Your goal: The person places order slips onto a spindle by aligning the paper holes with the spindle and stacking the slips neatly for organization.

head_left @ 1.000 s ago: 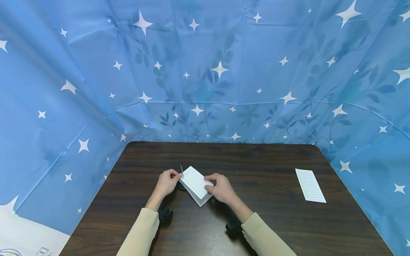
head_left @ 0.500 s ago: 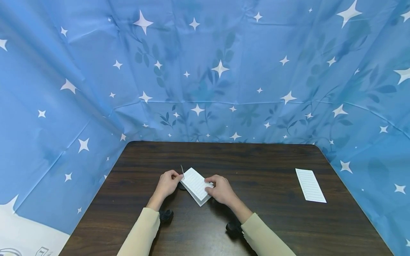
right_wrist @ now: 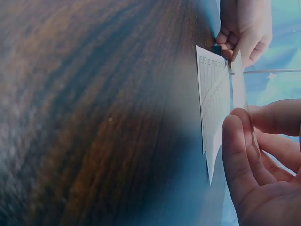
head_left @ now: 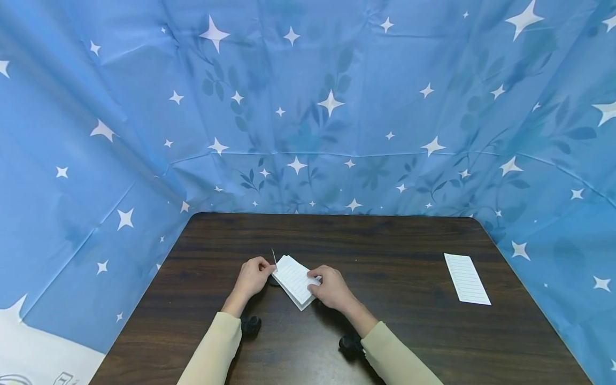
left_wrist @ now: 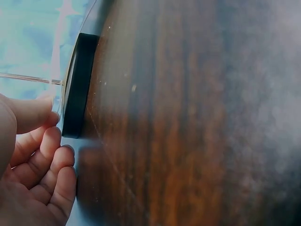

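Head view: bundle of lined paper slips (head_left: 294, 277) sits between the two hands, above the dark wood-grain table (head_left: 385, 251), one corner toward the wearer. Left hand (head_left: 250, 279) is at the left corner of the bundle, right hand (head_left: 332, 289) at its right edge; both are in contact with paper.

Left hand: thumb and forefinger brought together on the corner, just beside an upright metal spike (head_left: 274, 258); remaining fingers curled in. Left wrist view: black base (left_wrist: 81, 87) of the spike, seen edge-on, is just beyond the fingertips. Paper here is nearly edge-on; cannot tell whether the spike passes through every slip.

Right hand: thumb and fingers closed to a pinch on the edge of the upper slip (right_wrist: 239, 87). Right wrist view: lower slips (right_wrist: 212, 89) fan out beneath it, separated from the upper one by a narrow gap, printed rows visible. Number of slips not countable.

Elsewhere: one lined slip (head_left: 467, 279) flat on the table, well apart, to the right of the right hand. Blue star-print curtain (head_left: 308, 96) behind the table. Pale sleeves (head_left: 399, 355) on both arms.
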### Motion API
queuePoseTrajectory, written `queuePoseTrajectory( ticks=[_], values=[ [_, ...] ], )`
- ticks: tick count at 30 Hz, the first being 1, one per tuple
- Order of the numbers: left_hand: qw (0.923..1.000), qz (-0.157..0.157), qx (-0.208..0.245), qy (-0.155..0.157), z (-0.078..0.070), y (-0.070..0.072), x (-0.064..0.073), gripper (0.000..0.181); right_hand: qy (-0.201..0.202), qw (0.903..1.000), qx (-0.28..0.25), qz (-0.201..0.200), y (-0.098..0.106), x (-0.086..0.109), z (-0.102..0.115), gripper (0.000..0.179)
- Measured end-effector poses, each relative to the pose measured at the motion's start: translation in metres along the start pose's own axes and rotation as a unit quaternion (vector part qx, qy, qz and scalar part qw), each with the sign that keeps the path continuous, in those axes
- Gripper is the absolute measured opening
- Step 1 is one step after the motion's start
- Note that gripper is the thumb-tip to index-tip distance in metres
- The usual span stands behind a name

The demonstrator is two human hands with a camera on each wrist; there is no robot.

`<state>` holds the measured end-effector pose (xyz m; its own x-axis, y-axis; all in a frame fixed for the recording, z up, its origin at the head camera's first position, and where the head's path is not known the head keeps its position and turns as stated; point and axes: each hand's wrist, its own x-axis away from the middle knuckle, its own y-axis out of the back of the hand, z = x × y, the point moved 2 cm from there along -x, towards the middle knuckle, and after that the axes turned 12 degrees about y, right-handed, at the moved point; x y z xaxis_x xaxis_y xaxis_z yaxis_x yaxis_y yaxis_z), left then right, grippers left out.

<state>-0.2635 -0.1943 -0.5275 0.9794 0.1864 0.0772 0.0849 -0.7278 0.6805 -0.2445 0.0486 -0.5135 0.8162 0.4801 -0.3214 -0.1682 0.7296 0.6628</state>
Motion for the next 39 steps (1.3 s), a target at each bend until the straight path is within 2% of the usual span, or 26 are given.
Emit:
queuePoseTrajectory(
  ticks=[5, 12, 18, 25, 39],
  values=[
    [1.0, -0.002, -0.006, -0.005, 0.0005, -0.0014, 0.0001, 0.018, 0.002, 1.0, 0.005, 0.005, 0.0001, 0.0013, 0.0022, 0.028],
    [0.9998, -0.004, -0.018, 0.006, -0.0002, -0.0031, -0.0008, 0.018, -0.001, 0.9996, 0.014, 0.026, -0.003, 0.0021, 0.0003, 0.028],
    [0.9996, -0.008, -0.027, 0.007, -0.0001, -0.0043, -0.0018, 0.018, 0.003, 0.9995, 0.018, 0.027, -0.0039, 0.0025, 0.0007, 0.028],
    [0.9993, -0.003, -0.034, 0.013, -0.0024, -0.0044, -0.0027, 0.018, -0.01, 0.9991, 0.016, 0.039, -0.0051, 0.0025, -0.0006, 0.028],
    [0.9992, 0.006, -0.027, 0.027, -0.001, -0.0017, -0.004, 0.018, -0.001, 0.9988, 0.036, 0.033, -0.0017, 0.0036, -0.0017, 0.027]
  ],
)
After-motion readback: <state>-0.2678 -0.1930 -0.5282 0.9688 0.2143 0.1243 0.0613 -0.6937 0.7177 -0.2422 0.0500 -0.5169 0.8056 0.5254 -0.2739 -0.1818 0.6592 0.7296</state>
